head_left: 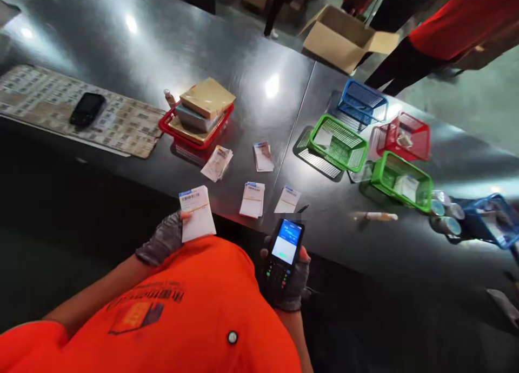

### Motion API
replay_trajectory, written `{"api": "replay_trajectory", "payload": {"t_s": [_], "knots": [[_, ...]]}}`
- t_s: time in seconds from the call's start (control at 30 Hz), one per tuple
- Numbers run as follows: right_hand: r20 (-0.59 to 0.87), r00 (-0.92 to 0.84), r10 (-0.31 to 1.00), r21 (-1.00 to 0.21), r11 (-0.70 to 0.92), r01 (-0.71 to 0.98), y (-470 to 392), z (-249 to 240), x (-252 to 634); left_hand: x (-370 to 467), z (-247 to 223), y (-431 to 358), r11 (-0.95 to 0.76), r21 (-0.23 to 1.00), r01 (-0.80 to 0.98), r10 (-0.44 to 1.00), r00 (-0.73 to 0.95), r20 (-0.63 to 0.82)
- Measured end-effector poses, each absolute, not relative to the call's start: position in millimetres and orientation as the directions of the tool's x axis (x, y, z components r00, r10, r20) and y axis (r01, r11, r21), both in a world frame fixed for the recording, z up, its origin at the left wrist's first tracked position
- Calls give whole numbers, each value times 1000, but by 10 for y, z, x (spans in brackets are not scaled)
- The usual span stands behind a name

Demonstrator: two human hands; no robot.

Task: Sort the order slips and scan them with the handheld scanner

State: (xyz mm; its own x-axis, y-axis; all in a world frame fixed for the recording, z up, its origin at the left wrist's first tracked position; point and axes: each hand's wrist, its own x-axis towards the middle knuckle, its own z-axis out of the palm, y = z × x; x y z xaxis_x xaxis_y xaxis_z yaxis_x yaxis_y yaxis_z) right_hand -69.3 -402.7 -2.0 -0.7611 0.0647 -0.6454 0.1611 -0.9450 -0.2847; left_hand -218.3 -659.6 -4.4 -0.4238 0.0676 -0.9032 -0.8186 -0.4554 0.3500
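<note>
In a dark fingerless glove, my left hand (pixel 166 238) grips a stack of white barcode slips (pixel 199 219) with a rubber band round it, at the table's near edge. My right hand (pixel 298 281), gloved too, is wrapped round a handheld barcode scanner (pixel 284 248) with a lit blue-and-white screen and keys below. Beyond my hands several slip bundles lie on the table: a banded one (pixel 252 200) in the middle, another (pixel 287 200) just past the scanner, a third (pixel 263 157) farther back, and a browner pile (pixel 218 163) to the left.
A red basket (pixel 197 143) holds boxes at the centre left. A second scanner (pixel 87 109) lies on a barcode-covered board (pixel 40 100). On the right are green baskets (pixel 338 143), blue baskets, a red one and tape rolls (pixel 446 224). Behind stand an open carton (pixel 340 38) and people.
</note>
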Motion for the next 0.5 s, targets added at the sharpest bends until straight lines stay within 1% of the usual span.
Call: {"api": "replay_trajectory", "payload": {"t_s": [0.1,0.17,0.23,0.33,0.5], "knots": [[-627,-778,35,-268,-947,174,-4004,-42,-688,-2131,-72,-6605,-486,340,-805,35,-407,-913],[-626,-779,35,-271,-946,175,-4001,-55,-695,-2120,-126,-6614,-478,349,-806,45,-419,-907],[-628,-777,39,-279,-944,178,-4009,-65,-715,-2131,-185,-6629,-463,368,-807,132,-473,-871],[-641,-767,32,-279,-940,194,-4051,-71,-782,-2188,-234,-6667,-433,422,-796,304,-570,-763],[-665,-747,-4,-249,-941,227,-4245,-52,-1025,-2409,-223,-6797,-363,501,-786,463,-618,-635]]}}
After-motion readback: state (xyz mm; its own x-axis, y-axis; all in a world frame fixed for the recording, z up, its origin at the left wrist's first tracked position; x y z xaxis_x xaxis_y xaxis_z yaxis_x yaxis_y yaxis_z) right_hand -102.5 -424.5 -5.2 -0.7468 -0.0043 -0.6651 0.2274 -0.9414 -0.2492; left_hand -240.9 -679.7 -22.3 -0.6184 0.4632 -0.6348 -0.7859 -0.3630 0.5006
